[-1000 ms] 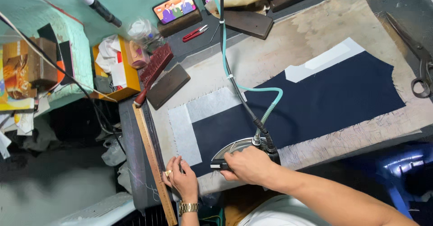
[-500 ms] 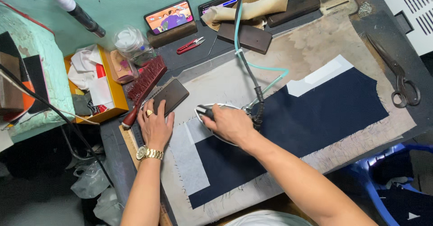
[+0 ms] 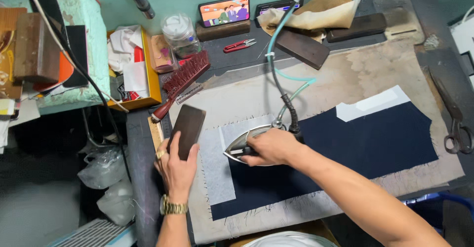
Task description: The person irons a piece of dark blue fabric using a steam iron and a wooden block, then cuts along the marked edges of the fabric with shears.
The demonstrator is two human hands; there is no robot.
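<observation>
Gripping the iron (image 3: pixel 249 146) on the navy cloth (image 3: pixel 365 143), the right hand (image 3: pixel 271 147) works. Just left of the iron, the left hand (image 3: pixel 177 168) fingers close on an upright-lying dark block (image 3: pixel 186 130).

free: bare pad (image 3: pixel 365 74) behind cloth | blocked: brush (image 3: pixel 181 81), scissors (image 3: pixel 452 116) at edges

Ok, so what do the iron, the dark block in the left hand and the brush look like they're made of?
The iron looks like polished metal: its silvery shell reflects light. The block under the left hand is probably wood, dark brown with a dull, smooth face, though no grain shows. The brush seems to have a reddish wooden back with stiff bristles; whether natural or plastic cannot be told.
</observation>
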